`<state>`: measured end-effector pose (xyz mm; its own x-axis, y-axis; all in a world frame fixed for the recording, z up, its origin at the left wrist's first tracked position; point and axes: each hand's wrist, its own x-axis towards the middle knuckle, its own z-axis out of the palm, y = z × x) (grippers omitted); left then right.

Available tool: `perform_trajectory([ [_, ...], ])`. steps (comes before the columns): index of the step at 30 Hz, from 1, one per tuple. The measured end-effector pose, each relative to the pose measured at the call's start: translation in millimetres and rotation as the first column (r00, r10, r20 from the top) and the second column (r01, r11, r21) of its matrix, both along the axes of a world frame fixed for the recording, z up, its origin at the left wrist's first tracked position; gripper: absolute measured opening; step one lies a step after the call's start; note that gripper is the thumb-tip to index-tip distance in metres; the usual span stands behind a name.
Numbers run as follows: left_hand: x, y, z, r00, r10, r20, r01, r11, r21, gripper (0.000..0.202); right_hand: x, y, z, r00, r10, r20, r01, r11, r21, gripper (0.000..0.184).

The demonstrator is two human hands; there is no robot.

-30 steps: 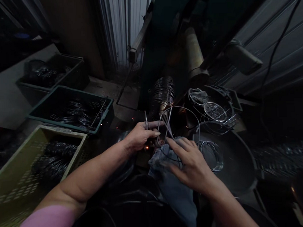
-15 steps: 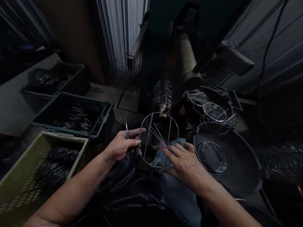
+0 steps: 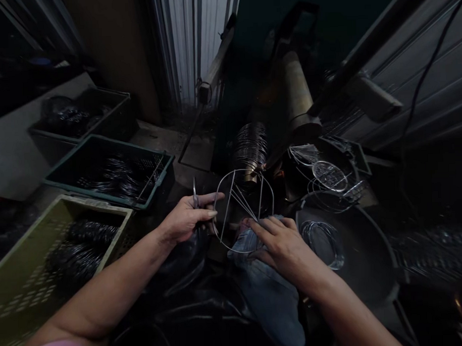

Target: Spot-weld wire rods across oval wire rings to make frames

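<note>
In the head view, a round wire ring (image 3: 227,206) with two straight crossbars stands between my hands. My left hand (image 3: 185,219) is closed on its left edge with thumb and fingers. Another metal ring (image 3: 195,192), seen nearly edge-on, hangs around the fingers of that hand. Several thin straight wire rods (image 3: 242,202) fan out from the fingertips of my right hand (image 3: 278,237), which is closed on them near the ring's right crossbar. Blue denim cloth (image 3: 271,292) lies under my right hand on my lap. The right fingertips are partly hidden.
Ahead is a machine holding a stack of wire rings (image 3: 251,147) near a copper-coloured tip (image 3: 251,175). A yellow crate (image 3: 124,213) and a green crate (image 3: 70,186) with dark rings stand left. At right are a round basin (image 3: 366,254) with rings and a pan (image 3: 354,166) of wire parts.
The view has shifted slightly, so the machine sits a little farther right. Both hands keep their hold on the wire ring and the rods, with hardly any movement.
</note>
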<state>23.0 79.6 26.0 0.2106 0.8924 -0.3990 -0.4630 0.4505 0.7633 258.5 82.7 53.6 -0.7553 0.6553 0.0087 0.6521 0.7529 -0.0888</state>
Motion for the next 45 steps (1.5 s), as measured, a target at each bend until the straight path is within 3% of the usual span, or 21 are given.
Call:
perform_trajectory([
  [10, 2.4, 12.1, 5.4, 1.000, 0.009, 0.005, -0.009, 0.998, 0.056, 0.046, 2.2, 18.0, 14.1, 1.000, 0.015, 0.023, -0.014, 0.999, -0.043, 0.044],
  [21, 5.0, 14.4, 1.6, 1.000, 0.004, -0.024, -0.003, 0.999, 0.054, 0.047, 3.6, 23.4, 25.5, 0.999, 0.023, 0.045, -0.019, 0.996, -0.086, 0.043],
  [28, 5.6, 14.6, -4.5, 1.000, 0.006, -0.022, -0.006, 1.000, 0.025, 0.046, 2.3, 23.7, 18.2, 0.997, 0.041, 0.060, -0.039, 0.999, -0.037, 0.041],
  [37, 4.6, 13.7, 4.7, 0.999, 0.011, -0.034, -0.009, 0.997, 0.072, 0.044, 3.5, 22.8, 19.2, 1.000, 0.023, 0.014, -0.022, 0.996, -0.088, 0.044],
  [41, 5.7, 16.4, -4.9, 0.997, 0.048, -0.068, -0.044, 0.997, 0.066, 0.039, -0.7, 20.7, 20.2, 1.000, 0.020, 0.019, -0.020, 1.000, -0.018, 0.042],
  [45, 5.8, 6.3, -10.9, 0.995, 0.095, -0.019, -0.094, 0.995, 0.037, 0.039, 5.1, 5.7, 26.1, 0.991, 0.106, -0.083, -0.100, 0.992, 0.073, 0.043],
])
